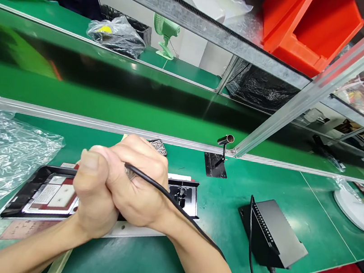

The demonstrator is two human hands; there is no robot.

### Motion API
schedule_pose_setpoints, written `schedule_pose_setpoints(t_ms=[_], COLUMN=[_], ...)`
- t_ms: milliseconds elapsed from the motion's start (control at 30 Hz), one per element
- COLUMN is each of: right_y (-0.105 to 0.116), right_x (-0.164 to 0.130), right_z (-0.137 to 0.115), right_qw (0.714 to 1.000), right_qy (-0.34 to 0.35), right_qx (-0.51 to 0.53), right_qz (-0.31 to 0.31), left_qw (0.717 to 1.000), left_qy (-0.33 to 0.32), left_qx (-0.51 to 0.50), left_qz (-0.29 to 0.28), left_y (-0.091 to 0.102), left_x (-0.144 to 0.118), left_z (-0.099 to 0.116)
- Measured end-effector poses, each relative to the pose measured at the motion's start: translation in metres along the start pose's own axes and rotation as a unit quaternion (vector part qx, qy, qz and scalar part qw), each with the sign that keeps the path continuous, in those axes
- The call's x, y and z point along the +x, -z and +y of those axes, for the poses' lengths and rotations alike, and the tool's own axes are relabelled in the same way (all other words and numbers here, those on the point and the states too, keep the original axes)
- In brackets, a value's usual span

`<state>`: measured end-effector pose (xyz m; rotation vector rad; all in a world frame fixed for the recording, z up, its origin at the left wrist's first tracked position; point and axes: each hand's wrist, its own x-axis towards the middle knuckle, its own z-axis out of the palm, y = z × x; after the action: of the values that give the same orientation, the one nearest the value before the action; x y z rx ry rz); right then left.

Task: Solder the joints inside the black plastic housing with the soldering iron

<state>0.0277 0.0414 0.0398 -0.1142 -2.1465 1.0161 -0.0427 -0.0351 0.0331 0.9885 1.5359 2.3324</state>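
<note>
Together, both hands bunch over the opened black device (53, 192) lying flat on the near tabletop (148, 268): the right hand (136, 189) wraps a corded tool (172, 199), the left hand (95, 192) cups it, seemingly for steadiness.

Power box (273, 234) right of tray (40, 193)

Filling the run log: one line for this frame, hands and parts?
left hand: clasped with right | right hand: grips black cable | under hands: opened tablet | bench: green
</note>
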Motion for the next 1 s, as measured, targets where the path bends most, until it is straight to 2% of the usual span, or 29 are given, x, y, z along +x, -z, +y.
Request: schedule_pose_setpoints(t_ms=[233, 433, 600, 800, 1000], right_y=[-0.0017, -0.0003, 0.0011, -0.0073, -0.0031], right_x=[0.0004, 0.0025, 0.0011, -0.0003, 0.0023], right_z=[0.0013, -0.0024, -0.0034, 0.0041, -0.0027], right_qw=[0.998, 0.999, 0.999, 1.000, 0.999], right_qy=[0.006, -0.013, -0.027, -0.004, -0.022], right_qx=[-0.057, -0.036, -0.029, -0.029, -0.038], right_qz=[-0.010, -0.010, -0.024, 0.007, -0.011], left_qw=[0.999, 1.000, 1.000, 0.999, 0.999], left_qy=[0.010, 0.012, 0.025, 0.031, 0.030], left_qx=[-0.007, -0.006, -0.002, -0.008, 0.006], left_qz=[-0.047, -0.003, -0.013, 0.002, -0.020], left_y=[-0.0005, -0.0008, 0.0016, 0.0000, 0.0047], left_x=[0.0008, 0.0005, -0.0010, -0.0009, -0.0013], left_z=[0.0014, 0.0010, -0.0010, -0.0021, -0.0056])
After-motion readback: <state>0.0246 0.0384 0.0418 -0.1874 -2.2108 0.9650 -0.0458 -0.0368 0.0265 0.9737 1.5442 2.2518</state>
